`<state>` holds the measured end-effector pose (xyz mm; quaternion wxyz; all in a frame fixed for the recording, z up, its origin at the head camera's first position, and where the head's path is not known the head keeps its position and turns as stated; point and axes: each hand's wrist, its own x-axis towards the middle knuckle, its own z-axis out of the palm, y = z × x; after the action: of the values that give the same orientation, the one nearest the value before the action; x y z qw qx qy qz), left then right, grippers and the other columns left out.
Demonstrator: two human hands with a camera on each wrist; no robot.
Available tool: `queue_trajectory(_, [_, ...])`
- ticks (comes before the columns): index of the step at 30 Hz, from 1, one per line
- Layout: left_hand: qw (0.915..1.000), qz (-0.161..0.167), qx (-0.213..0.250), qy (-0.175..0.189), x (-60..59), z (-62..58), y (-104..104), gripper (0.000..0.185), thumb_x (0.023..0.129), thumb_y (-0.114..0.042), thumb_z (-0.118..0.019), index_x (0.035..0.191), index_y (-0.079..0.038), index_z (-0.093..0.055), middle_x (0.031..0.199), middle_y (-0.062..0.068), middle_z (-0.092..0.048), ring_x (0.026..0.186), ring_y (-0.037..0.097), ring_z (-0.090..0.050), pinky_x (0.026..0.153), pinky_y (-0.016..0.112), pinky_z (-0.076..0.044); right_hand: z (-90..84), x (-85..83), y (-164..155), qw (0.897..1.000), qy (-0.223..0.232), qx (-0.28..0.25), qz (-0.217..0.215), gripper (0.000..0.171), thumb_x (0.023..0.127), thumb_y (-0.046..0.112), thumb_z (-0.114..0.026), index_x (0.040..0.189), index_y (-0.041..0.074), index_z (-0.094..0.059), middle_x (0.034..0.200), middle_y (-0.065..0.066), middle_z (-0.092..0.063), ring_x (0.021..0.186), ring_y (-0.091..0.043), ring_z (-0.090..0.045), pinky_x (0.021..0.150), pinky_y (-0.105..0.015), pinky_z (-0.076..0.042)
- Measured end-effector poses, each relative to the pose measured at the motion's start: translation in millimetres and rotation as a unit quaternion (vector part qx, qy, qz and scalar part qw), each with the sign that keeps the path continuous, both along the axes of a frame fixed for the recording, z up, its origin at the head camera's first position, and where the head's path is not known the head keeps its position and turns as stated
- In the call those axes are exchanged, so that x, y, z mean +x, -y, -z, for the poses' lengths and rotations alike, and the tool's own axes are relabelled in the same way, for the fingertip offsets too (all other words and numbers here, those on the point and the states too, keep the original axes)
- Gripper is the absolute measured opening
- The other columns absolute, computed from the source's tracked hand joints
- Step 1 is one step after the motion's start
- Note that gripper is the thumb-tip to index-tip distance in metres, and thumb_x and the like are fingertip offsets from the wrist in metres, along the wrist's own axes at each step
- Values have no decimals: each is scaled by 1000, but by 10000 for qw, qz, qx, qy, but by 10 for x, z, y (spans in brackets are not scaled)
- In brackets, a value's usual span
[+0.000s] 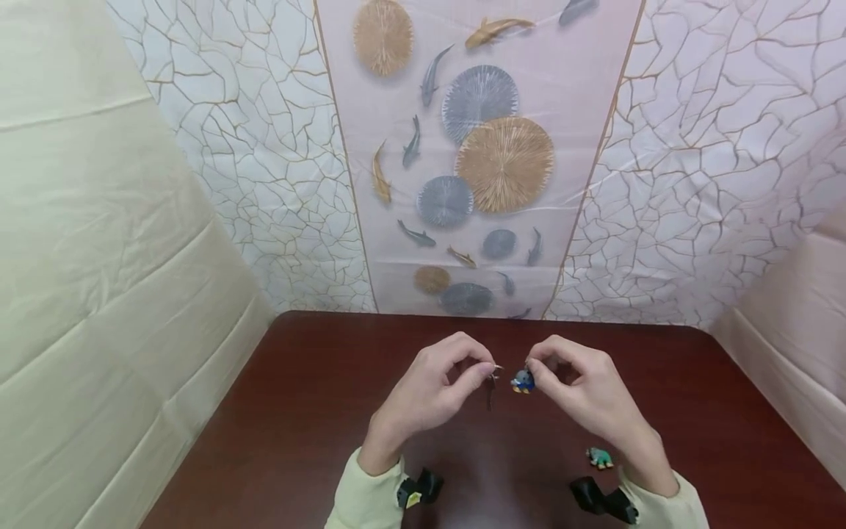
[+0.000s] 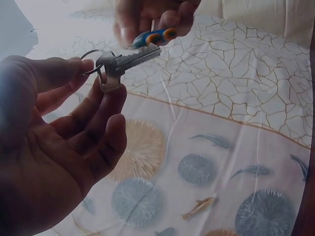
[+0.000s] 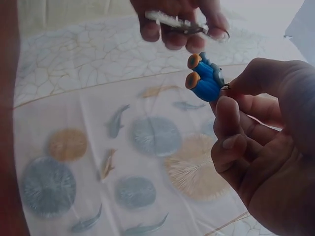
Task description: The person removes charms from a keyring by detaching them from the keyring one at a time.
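Note:
Between thumb and fingertips, my left hand (image 1: 423,393) pinches a thin metal key ring (image 2: 92,50). A silver key (image 2: 133,59) hangs from that ring, along with a small metal clasp (image 2: 109,86). Facing it, my right hand (image 1: 591,386) pinches a small blue figurine (image 3: 206,86) with a grey top and orange feet, holding it at the little metal fitting on its end. The key and the figurine are held a short gap apart above the table. Below the right hand, a green figurine (image 1: 600,458) lies on the table near the right wrist.
The dark red-brown table (image 1: 297,441) has rounded far corners. Behind it hangs a patterned cloth (image 1: 410,286) with fish and round motifs, and pale cloth (image 1: 132,294) covers the left side. Black wrist cameras (image 1: 429,485) sit at both cuffs.

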<state>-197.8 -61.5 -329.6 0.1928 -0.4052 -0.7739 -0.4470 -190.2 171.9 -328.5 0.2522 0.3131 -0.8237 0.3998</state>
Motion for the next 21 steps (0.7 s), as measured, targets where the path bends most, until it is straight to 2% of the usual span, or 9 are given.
queue_trajectory(6, [9994,-100,-218,239,-55,22,95,3,96,-15,-62,97,-15,-66,89,-7,-64,75,3,-54,64,22,-49,134,-39,-118,9994,248,213,82,26,84,-2,-70,86,24,-64,68,14,-56,59,0,-50,51,-15,-42])
queue_trajectory(10, [9989,-201,-328,284,-89,47,189,3,96,-15,-63,96,-15,-66,89,-8,-64,75,5,-55,64,18,-48,262,-72,-209,9984,403,380,63,25,86,-1,-69,87,24,-63,69,15,-57,61,2,-51,53,-15,-43])
queue_trajectory(17, [9965,-543,-330,540,-121,203,344,4,96,-16,-63,95,-15,-67,89,-9,-66,78,5,-57,65,19,-48,472,-139,-338,9968,356,716,56,25,84,-1,-69,86,22,-63,70,19,-54,62,4,-48,54,-14,-42])
queue_trajectory(21, [9941,-634,-344,816,-147,291,397,3,95,-15,-63,95,-16,-66,88,-10,-66,79,3,-58,67,21,-50,571,-150,-425,9946,537,881,99,22,86,1,-69,87,22,-63,71,20,-55,62,4,-47,52,-17,-41])
